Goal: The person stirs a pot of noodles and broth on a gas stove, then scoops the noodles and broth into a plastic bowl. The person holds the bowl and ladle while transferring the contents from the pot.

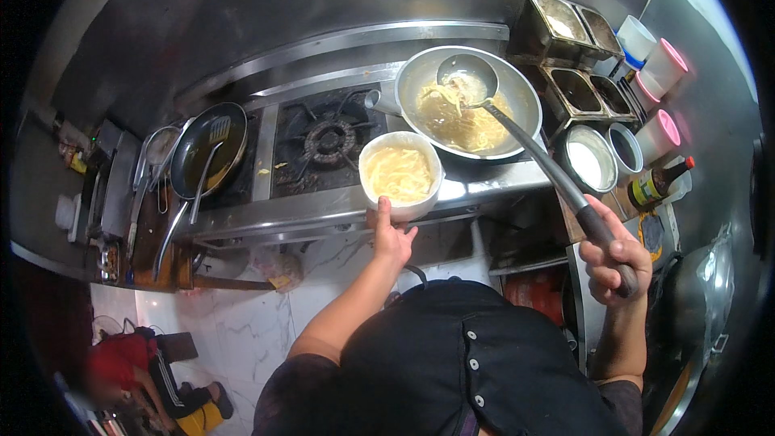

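Note:
My left hand (392, 236) holds a white bowl (404, 211) from below, its thumb on the near rim. Pale noodles in broth (399, 174) fill the bowl close to its brim. The bowl is over the front edge of the stove, just left of a wide metal wok (527, 97). My right hand (614, 257) grips the dark handle of a long ladle (545, 166). The ladle's round head (451, 66) is over the wok, with broth and some noodle strands in it. More noodles in brown broth (469, 124) lie in the wok.
A bare gas burner (330, 136) is left of the wok. Farther left, a frying pan (181, 163) holds oil and a slotted turner (206, 175). Steel ingredient containers (572, 88), a pot of white contents (587, 157) and a sauce bottle (651, 188) stand right. A seated person (130, 363) is at lower left.

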Action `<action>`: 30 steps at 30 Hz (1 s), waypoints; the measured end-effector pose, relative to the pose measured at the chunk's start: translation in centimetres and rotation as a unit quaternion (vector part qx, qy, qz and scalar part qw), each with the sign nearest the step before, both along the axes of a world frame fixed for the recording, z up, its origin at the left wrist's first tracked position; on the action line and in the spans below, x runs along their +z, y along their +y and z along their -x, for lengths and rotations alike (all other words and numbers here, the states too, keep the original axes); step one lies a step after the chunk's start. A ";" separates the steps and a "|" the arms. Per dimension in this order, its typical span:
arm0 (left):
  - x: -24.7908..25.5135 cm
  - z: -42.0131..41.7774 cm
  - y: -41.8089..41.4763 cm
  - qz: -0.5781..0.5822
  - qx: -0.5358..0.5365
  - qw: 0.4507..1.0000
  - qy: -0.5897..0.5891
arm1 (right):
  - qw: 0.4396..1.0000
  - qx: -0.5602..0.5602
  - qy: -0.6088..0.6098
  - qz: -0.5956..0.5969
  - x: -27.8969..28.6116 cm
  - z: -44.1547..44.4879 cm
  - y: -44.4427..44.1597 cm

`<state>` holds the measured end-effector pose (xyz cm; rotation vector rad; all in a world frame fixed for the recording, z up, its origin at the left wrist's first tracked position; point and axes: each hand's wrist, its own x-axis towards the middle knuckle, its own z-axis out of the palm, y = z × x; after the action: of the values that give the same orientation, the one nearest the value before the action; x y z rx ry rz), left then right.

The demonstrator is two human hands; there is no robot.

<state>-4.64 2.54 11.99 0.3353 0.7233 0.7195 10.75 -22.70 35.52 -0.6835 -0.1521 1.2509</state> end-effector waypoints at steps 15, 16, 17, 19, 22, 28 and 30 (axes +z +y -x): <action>-0.8 0.0 0.0 -0.015 0.002 1.000 0.008 | 0.993 -0.006 0.103 0.050 3.8 4.1 -4.6; -1.2 0.1 0.1 -0.017 -0.005 1.000 0.000 | 0.994 -0.014 0.064 0.088 3.8 4.5 -4.8; -1.5 0.1 0.1 -0.014 -0.001 1.000 0.008 | 0.991 -0.023 0.025 0.127 3.8 4.7 -4.9; -1.4 -0.1 0.1 -0.010 0.003 1.000 0.021 | 0.984 0.034 -0.052 0.164 3.5 4.9 -4.9; -0.5 -0.2 -0.2 -0.005 0.023 0.999 0.035 | 0.934 0.154 -0.199 0.253 3.7 4.4 -4.5; -0.8 0.0 -0.1 -0.011 0.003 1.000 0.006 | 0.852 0.210 -0.423 0.224 2.3 3.0 -5.2; -1.1 0.1 -0.1 -0.010 0.010 1.000 0.011 | 0.843 0.206 -0.445 0.222 2.1 2.5 -5.8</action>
<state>-4.71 2.42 10.91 0.3540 0.7413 0.7436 8.29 -28.53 37.61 -1.6868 -0.8326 1.2917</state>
